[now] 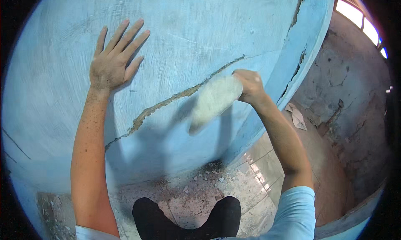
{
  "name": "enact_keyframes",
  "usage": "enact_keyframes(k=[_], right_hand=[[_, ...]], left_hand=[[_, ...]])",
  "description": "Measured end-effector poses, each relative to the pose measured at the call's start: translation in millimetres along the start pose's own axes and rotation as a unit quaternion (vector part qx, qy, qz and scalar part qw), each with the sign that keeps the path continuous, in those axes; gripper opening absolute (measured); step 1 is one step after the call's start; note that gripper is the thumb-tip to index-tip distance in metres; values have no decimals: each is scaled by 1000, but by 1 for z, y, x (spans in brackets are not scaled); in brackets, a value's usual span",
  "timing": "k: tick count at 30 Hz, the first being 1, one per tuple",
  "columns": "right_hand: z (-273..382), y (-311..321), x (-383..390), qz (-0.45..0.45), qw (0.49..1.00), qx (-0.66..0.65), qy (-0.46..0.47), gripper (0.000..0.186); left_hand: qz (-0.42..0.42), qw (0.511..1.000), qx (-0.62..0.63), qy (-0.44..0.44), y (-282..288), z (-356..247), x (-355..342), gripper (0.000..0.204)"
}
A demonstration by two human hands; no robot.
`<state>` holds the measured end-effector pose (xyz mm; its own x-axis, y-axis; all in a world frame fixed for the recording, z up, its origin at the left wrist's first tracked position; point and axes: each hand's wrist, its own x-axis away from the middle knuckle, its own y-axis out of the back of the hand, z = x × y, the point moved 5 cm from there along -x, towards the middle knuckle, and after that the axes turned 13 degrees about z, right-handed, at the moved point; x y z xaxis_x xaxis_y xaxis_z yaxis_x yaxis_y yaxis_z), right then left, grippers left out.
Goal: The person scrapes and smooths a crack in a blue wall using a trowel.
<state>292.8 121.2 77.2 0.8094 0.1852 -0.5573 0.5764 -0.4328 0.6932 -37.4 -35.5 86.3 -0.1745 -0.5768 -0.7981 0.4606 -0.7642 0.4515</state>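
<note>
My left hand (112,60) rests flat on a light blue wall (175,35), its fingers spread and nothing in it. Closed in a grip, my right hand (250,85) holds a pale, broad, rounded tool (216,99), smeared by motion, so its exact kind cannot be told. The tool hangs in front of the wall, pointing down and left, and casts a shadow on it. Just beside it, a long rough crack (167,100) runs slantwise from lower left to upper right, with brown material showing inside. Whether the tool touches the wall is unclear.
Plaster crumbs (184,190) lie on the tiled floor (259,181) along the wall's foot, near my knees (227,210). More cracks (297,71) break the wall's right edge. Beyond stand a worn grey wall (346,73), a loose pale flake (296,116) and bright windows (350,12).
</note>
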Motion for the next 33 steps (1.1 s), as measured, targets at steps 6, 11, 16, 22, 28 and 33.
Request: enact_keyframes(k=[6, 11, 16, 22, 28, 33], right_hand=[[-6, -12, 4, 182, 968, 161, -57, 20], [-39, -38, 21, 297, 926, 228, -52, 23], [-22, -7, 2, 34, 998, 5, -48, 20], [-2, -9, -43, 242, 963, 111, -35, 18], [-18, -36, -38, 436, 874, 187, -104, 11], [-21, -25, -39, 301, 944, 103, -92, 14]], left_hand=[[5, 1000, 0, 4, -2, 2, 3, 66], [-3, 1000, 7, 0, 0, -3, 1, 66], [6, 1000, -4, 7, 0, -2, -2, 67], [-4, 1000, 0, 4, -1, 3, 4, 68], [-2, 1000, -9, 3, 0, 5, 4, 65], [-14, 1000, 0, 0, 1, -1, -1, 66]])
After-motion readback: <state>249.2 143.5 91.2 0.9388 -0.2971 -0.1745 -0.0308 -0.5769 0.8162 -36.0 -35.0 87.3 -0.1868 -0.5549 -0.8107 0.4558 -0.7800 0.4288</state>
